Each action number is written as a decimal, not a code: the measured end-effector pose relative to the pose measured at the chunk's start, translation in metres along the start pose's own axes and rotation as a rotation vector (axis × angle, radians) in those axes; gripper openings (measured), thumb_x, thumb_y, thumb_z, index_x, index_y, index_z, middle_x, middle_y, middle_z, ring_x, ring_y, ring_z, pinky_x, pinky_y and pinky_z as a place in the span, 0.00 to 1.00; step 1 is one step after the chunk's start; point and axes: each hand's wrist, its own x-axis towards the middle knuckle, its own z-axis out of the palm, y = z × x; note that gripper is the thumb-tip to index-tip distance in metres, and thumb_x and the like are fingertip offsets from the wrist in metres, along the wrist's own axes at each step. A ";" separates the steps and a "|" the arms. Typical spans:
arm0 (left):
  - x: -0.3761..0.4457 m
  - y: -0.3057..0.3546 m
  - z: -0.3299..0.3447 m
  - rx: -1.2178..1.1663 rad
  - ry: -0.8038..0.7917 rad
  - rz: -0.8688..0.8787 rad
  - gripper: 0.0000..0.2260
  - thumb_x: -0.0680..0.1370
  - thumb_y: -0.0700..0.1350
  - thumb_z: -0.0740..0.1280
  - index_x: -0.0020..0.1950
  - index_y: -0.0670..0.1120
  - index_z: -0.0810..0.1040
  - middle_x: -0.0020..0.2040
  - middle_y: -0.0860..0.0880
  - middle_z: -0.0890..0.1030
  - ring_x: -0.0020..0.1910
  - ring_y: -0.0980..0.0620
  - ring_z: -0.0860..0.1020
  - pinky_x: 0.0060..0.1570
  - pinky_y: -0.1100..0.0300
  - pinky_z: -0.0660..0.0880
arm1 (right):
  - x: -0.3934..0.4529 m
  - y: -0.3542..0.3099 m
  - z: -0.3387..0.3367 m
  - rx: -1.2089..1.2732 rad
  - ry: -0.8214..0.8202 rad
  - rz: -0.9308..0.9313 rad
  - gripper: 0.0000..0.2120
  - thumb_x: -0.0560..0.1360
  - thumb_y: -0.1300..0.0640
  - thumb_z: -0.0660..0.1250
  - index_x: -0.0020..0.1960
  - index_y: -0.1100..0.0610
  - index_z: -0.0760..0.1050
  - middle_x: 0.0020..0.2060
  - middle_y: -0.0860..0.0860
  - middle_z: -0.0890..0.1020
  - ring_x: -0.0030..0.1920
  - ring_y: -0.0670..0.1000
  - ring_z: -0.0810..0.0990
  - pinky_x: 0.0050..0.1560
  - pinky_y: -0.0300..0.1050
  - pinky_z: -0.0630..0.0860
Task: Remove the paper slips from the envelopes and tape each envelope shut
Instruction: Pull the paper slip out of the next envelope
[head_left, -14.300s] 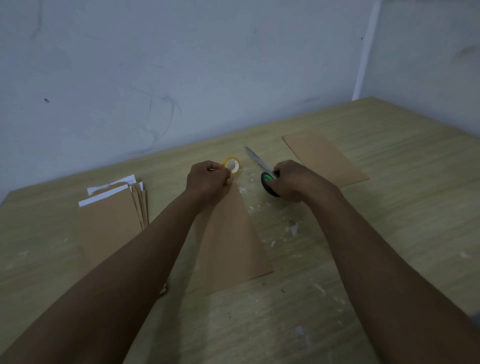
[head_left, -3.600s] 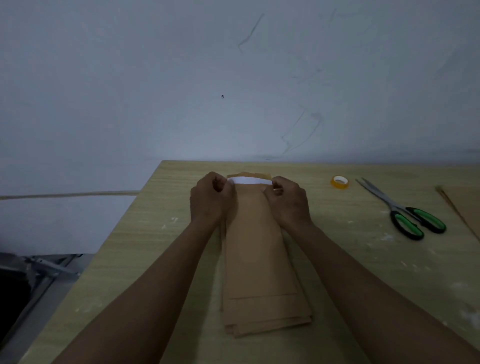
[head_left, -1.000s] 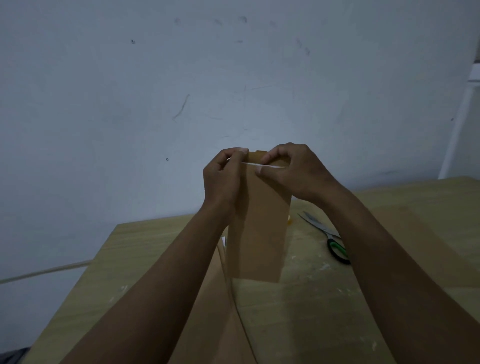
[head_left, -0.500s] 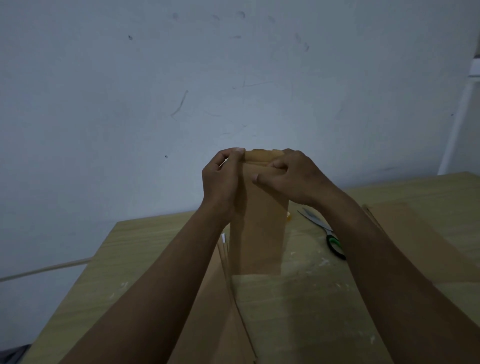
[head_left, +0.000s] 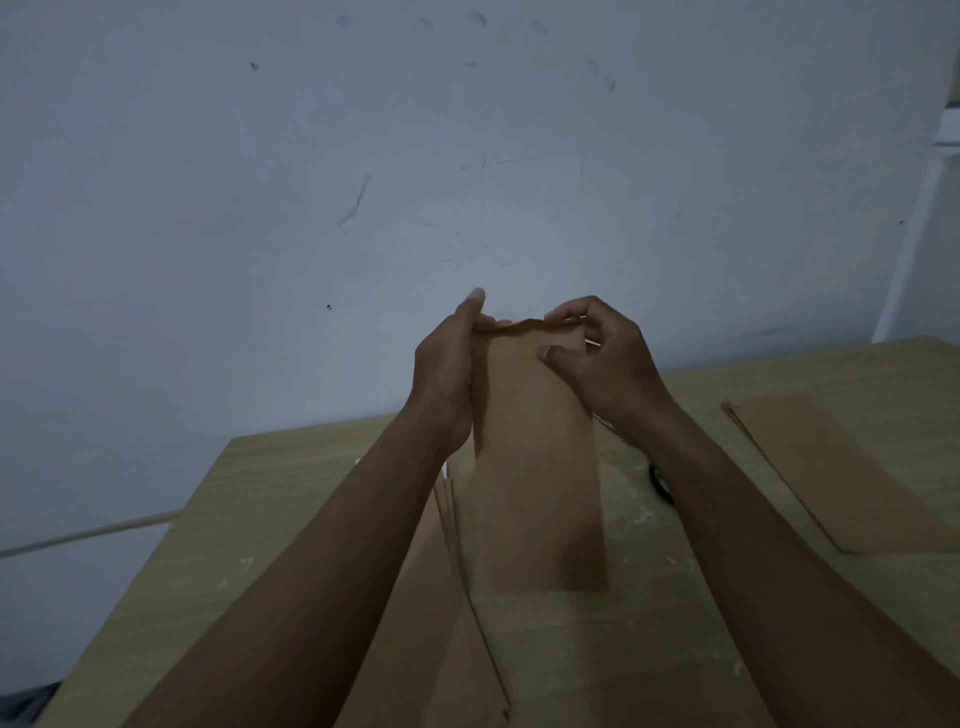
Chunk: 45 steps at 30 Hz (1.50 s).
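Right now I've got both hands up at the top edge of one brown envelope, held upright off the table w/ its lower end hanging free above the wood. Left hand is curled round the left side of the mouth, thumb tip poking up past the rim; right hand pinches the right corner, thumb pressed flat on the front face, fingers closed behind it. Top edge looks wavy, as if the mouth is being spread. I can't see any white slip from here, so can't tell if it's tucked inside or already gone; my read is I'm at the slip-removal step for this envelope, taping not started. Next move prob calls for prising the mouth wider, getting a fingertip pinch on the slip and drawing it straight up w/o creasing the paper. Below my left forearm sits the envelope stack, edges fanned a bit. Off to the right, well apart, lies another flat envelope. Scissors are mostly hidden behind my right forearm, only a dark handle loop shows. Tape roll isn't visible; I'll need to find it before sealing.
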 end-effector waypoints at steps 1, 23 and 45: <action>0.001 -0.003 0.000 0.042 0.025 0.017 0.13 0.77 0.56 0.71 0.40 0.48 0.80 0.44 0.50 0.86 0.41 0.53 0.81 0.40 0.58 0.77 | 0.000 0.002 0.000 -0.008 0.005 0.007 0.11 0.72 0.66 0.72 0.51 0.55 0.79 0.48 0.44 0.82 0.47 0.40 0.80 0.44 0.36 0.78; -0.003 -0.043 0.003 0.257 0.271 0.069 0.19 0.77 0.55 0.71 0.39 0.38 0.82 0.36 0.50 0.79 0.38 0.53 0.76 0.42 0.57 0.74 | -0.006 0.017 0.022 -0.079 0.198 0.175 0.09 0.79 0.54 0.65 0.57 0.52 0.81 0.52 0.43 0.80 0.56 0.44 0.77 0.48 0.30 0.71; 0.001 -0.103 -0.022 0.541 0.249 0.049 0.08 0.67 0.52 0.77 0.36 0.48 0.83 0.34 0.52 0.84 0.38 0.49 0.84 0.47 0.44 0.83 | -0.033 0.082 -0.001 -0.474 0.230 0.407 0.04 0.72 0.52 0.72 0.41 0.53 0.81 0.40 0.51 0.83 0.45 0.53 0.81 0.43 0.41 0.73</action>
